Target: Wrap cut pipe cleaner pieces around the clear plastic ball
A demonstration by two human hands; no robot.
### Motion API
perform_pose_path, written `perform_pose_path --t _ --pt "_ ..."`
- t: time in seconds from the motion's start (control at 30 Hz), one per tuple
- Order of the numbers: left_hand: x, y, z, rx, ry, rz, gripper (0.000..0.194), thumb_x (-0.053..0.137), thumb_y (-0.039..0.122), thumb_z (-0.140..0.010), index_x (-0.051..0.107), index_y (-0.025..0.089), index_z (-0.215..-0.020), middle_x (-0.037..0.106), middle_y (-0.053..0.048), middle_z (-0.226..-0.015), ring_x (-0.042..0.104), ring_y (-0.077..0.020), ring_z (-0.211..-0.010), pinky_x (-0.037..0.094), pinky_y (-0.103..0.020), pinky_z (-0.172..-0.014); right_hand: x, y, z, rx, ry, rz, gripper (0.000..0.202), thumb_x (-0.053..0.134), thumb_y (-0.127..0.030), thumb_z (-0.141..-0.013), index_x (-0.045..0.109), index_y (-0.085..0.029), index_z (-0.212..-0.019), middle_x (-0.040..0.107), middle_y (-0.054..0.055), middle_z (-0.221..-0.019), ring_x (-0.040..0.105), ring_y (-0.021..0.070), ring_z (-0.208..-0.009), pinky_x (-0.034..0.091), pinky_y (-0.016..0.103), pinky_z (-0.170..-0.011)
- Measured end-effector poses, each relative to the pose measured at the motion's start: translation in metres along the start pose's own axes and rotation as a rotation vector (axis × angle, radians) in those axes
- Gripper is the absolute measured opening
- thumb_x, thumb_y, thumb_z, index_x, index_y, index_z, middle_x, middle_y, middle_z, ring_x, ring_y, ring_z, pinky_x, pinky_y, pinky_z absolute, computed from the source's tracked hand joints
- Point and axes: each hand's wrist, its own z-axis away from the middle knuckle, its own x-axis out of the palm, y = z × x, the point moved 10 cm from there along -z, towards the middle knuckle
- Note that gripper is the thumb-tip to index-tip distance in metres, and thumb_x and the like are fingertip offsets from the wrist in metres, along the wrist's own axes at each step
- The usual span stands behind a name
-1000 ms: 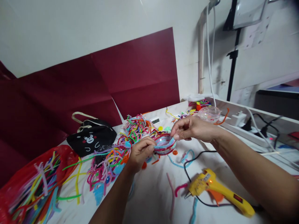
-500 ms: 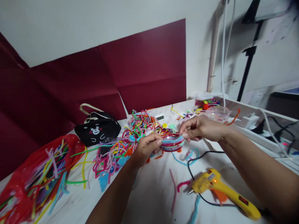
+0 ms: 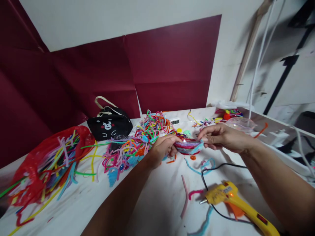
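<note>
A small, clear bowl-shaped piece (image 3: pixel 189 148) is wound with red, purple and light blue pipe cleaners. My left hand (image 3: pixel 163 147) is closed on its left side, with the fingers partly hidden underneath. At the opposite edge, my right hand (image 3: pixel 222 137) pinches the light blue pipe cleaner (image 3: pixel 201 144) between thumb and fingertips. Both hold the piece above the white table (image 3: pixel 157 200). Below my right forearm lies a yellow glue gun (image 3: pixel 221 194) with its small light lit. Pink (image 3: pixel 184 196) and magenta (image 3: pixel 195 193) pipe cleaner pieces lie left of its nozzle.
A tangled heap of pipe cleaners (image 3: pixel 154 126) spreads behind and left of my hands. Farther left are a red plastic bag (image 3: pixel 31 167) full of pipe cleaners and a black pouch (image 3: pixel 110 126). The glue gun's black cord (image 3: pixel 221 161) loops across the table. A power strip (image 3: pixel 273 152) stands right.
The view has swung, so the scene sits farther right and the red bag shows more fully. The bowl-shaped piece is tipped slightly, its opening showing less. Both hands keep their hold.
</note>
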Motion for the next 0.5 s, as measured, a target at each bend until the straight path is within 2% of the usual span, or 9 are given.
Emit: perform_pose_path --t 0.17,0.3,0.5 --pt "0.0 0.004 0.002 0.003 0.017 -0.026 0.024 0.08 0.04 -0.087 0.071 0.018 -0.088 0.052 0.006 -0.056 0.043 -0.0123 -0.055 0.034 -0.03 -0.058 -0.008 -0.013 0.002 -0.12 0.102 0.058 0.044 0.101 -0.06 -0.068 0.09 -0.022 -0.088 0.063 0.001 -0.055 0.052 0.0145 -0.051 0.032 0.029 -0.05" --pt "-0.002 0.005 0.002 -0.004 0.054 -0.044 0.028 0.08 0.045 -0.086 0.071 0.019 -0.091 0.053 0.007 -0.055 0.042 -0.0116 -0.054 0.03 -0.03 -0.057 -0.011 -0.024 0.003 -0.228 0.188 0.111 0.048 0.098 -0.064 -0.072 0.088 -0.021 -0.091 0.068 0.003 -0.061 0.059 0.0167 -0.054 0.039 0.03 -0.049" --pt "-0.005 0.002 0.002 -0.095 0.109 -0.026 0.035 0.082 0.049 -0.079 0.069 0.019 -0.09 0.054 0.007 -0.056 0.044 -0.011 -0.053 0.029 -0.028 -0.055 -0.014 -0.044 0.009 -0.456 0.305 0.248 0.045 0.09 -0.066 -0.082 0.084 -0.022 -0.086 0.073 0.003 -0.066 0.062 0.0168 -0.056 0.052 0.031 -0.054"
